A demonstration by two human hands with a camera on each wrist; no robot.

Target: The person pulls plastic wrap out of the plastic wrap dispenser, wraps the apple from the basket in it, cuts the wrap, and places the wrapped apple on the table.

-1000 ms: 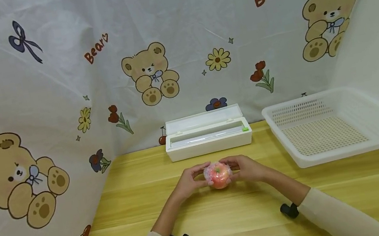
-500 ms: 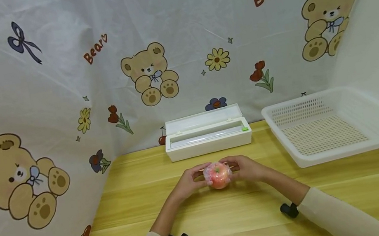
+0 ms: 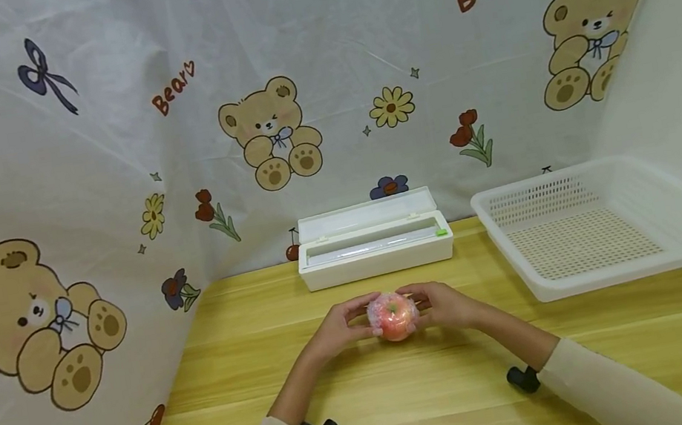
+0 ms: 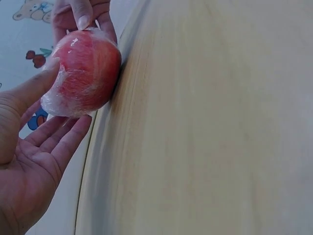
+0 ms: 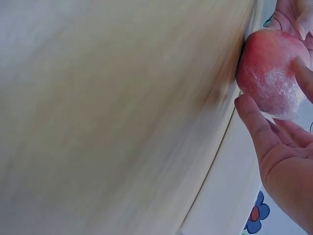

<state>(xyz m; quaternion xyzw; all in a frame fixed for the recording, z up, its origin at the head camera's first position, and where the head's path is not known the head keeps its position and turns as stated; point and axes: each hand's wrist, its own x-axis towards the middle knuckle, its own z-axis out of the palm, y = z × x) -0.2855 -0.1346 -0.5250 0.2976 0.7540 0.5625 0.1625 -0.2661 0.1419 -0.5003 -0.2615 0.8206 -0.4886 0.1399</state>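
A red apple (image 3: 394, 318) wrapped in clear cling film sits on the wooden table, its green-toned stem end facing up. My left hand (image 3: 340, 329) holds it from the left side, thumb in front and fingers behind. From the right, my right hand (image 3: 445, 306) grips it the same way. In the left wrist view the film bunches in wrinkles on the side of the apple (image 4: 85, 73) by my left thumb. The right wrist view shows crumpled film on the apple (image 5: 271, 71) near the right thumb too.
Behind the apple stands a white cling film box (image 3: 378, 263), lid raised, with a roll inside and a green slider at its right end. A white perforated basket (image 3: 529, 286) is at the back right. Bear-printed cloth (image 3: 319, 43) hangs behind the wooden table (image 3: 408, 412).
Almost nothing differs. Both hands keep their hold on the wrapped apple, which shifts only very slightly.
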